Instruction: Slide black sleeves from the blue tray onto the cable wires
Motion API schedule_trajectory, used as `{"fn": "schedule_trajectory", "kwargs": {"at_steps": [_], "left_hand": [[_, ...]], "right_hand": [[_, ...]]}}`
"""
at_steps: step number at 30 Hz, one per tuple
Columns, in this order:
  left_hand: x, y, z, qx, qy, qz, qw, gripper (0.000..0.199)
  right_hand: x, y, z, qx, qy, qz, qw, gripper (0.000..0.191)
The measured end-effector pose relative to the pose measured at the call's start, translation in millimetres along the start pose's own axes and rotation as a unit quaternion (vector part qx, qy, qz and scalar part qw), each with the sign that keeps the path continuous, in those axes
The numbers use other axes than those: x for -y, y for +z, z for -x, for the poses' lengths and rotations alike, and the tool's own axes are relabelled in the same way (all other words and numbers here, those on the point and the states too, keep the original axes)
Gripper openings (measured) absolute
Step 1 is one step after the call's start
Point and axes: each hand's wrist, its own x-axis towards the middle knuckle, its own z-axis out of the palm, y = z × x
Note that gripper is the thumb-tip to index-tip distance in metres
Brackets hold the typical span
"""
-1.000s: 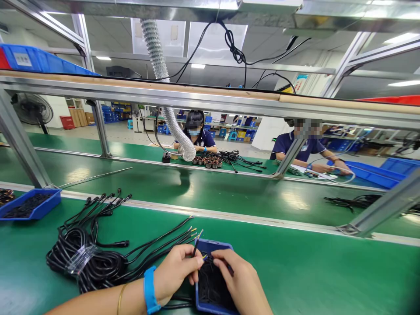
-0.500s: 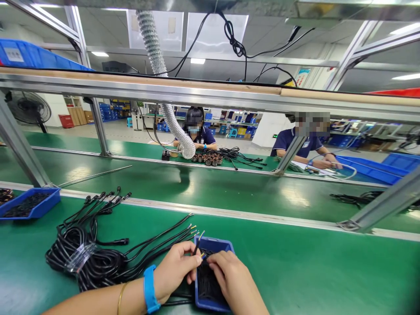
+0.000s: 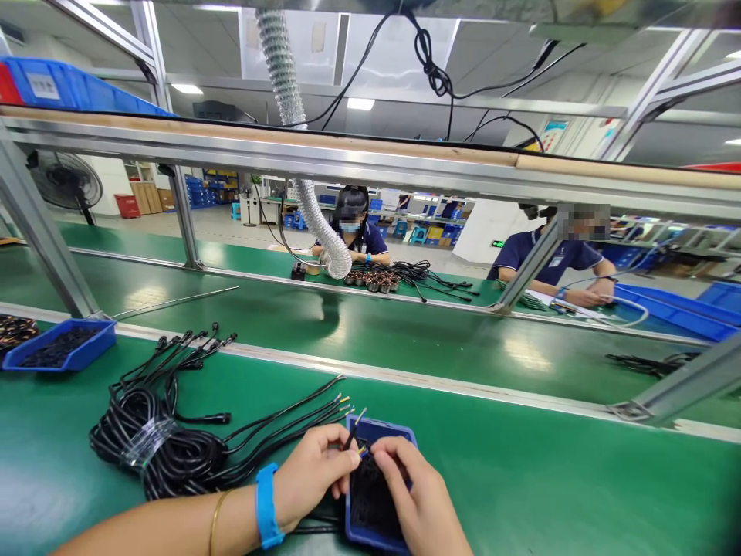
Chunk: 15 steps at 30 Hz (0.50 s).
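My left hand (image 3: 327,463), with a blue band at the wrist, pinches the end of a black cable (image 3: 350,434). Thin coloured wires (image 3: 363,451) stick out by its thumb tip. Close to those wires, my right hand (image 3: 408,479) has thumb and forefinger pressed together; what lies between them is too small to make out. Both hands are above a blue bin (image 3: 379,534) full of small black pieces that look like short tubes. To the left lies a bundle of black cables (image 3: 156,444), bound with clear wrap, its stripped ends pointing toward the bin.
A blue tray (image 3: 86,346) of black parts stands at far left beside copper-coloured parts (image 3: 16,328). Metal posts (image 3: 49,232) and a shelf rail (image 3: 289,147) cross in front. A ventilation hose (image 3: 312,208) hangs ahead. Two people sit at the opposite bench.
The view has shifted slightly, so the scene sits a little further right. My right hand's fingers have drawn slightly up and away from the bin's contents; my left hand still grips the cable.
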Motion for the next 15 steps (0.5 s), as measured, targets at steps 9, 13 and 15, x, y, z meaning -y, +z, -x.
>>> {"fn": "schedule_trajectory", "kwargs": {"at_steps": [9, 13, 15], "left_hand": [[1, -0.2, 2, 0.016, -0.005, -0.008, 1.000, 0.032], [-1, -0.3, 2, 0.014, -0.013, -0.001, 1.000, 0.033], [-1, -0.4, 2, 0.015, -0.013, 0.005, 1.000, 0.034]], "right_hand": [[23, 6, 1, -0.087, 0.120, -0.231, 0.962, 0.030], [27, 5, 3, -0.118, 0.154, -0.245, 0.950, 0.029], [26, 5, 3, -0.098, 0.142, -0.242, 0.955, 0.028]]}}
